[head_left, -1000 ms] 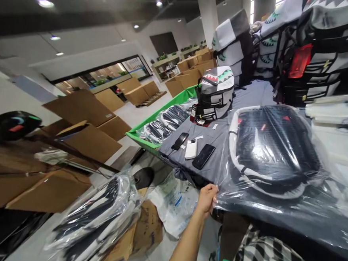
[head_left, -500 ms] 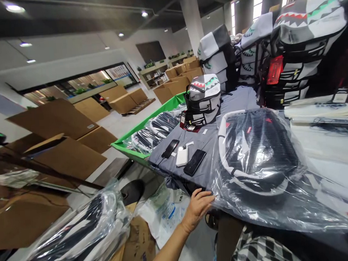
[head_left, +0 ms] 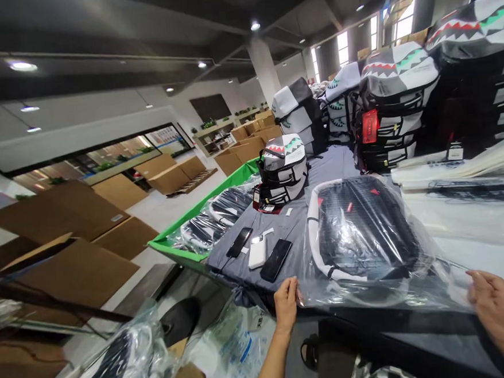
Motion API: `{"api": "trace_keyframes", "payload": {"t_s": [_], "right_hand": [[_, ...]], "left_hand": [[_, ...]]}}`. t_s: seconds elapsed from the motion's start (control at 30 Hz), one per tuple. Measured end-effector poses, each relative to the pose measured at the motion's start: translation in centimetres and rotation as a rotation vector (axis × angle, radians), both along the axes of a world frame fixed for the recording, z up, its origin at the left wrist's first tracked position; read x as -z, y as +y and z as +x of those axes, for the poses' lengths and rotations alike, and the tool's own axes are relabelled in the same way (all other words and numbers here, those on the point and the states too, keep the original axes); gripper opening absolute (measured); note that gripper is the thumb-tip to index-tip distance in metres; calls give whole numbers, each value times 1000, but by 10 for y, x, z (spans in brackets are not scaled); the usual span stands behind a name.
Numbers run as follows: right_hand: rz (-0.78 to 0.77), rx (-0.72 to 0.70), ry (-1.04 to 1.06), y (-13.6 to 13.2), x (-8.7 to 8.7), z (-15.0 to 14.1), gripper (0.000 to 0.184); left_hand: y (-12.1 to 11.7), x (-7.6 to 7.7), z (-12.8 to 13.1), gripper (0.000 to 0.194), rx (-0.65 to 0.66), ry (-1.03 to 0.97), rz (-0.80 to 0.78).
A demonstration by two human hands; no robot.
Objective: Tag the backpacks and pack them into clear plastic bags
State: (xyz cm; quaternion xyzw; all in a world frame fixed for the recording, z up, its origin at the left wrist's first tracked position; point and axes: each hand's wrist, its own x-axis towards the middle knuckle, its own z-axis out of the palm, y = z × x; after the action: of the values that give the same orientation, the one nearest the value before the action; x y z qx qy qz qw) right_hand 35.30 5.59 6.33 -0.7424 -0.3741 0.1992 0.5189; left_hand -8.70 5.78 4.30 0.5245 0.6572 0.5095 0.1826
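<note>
A dark backpack with white trim [head_left: 366,221] lies on the grey-covered table inside a clear plastic bag [head_left: 349,293]. My left hand [head_left: 286,303] pinches the bag's near left corner at the table edge, fingers closed. At the near right corner my right hand [head_left: 497,305] is closed on the bag too. Between the two hands the bag's front edge is drawn across the table edge. Just beyond my left hand lie a black phone [head_left: 276,260], a white power bank [head_left: 257,251] and another dark phone [head_left: 239,243].
Stacked grey-and-white backpacks [head_left: 285,166] stand at the back of the table. Flat plastic bags [head_left: 473,214] are piled on the right. A green-rimmed bin [head_left: 165,247] with wrapped backpacks adjoins the left. Cardboard boxes [head_left: 81,276] and more wrapped backpacks [head_left: 113,365] are lower left.
My right hand has come further into view and grips the bag. My left hand has gone from spread fingers to a pinch. The bag's front edge has been drawn in and straightened.
</note>
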Motion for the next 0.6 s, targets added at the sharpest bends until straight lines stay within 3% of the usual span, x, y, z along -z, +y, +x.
{"api": "trace_keyframes", "payload": {"t_s": [0.07,0.13,0.27,0.33,0.6], "right_hand": [[12,1,2,1,-3,-2,44],[34,-10,-8,1,-6,-3,42],[49,0,-5,0,-13,-4,41],[37,15,-12,-1,-15,-5,40],[40,14,2,0,-17,-5,43]], "left_hand": [[4,-11,13,52,-25,109,62],[3,-25,40,37,31,305,182],[3,-50,104,29,424,640,270],[4,-57,123,41,477,707,231],[-13,-57,122,45,404,799,96]]}}
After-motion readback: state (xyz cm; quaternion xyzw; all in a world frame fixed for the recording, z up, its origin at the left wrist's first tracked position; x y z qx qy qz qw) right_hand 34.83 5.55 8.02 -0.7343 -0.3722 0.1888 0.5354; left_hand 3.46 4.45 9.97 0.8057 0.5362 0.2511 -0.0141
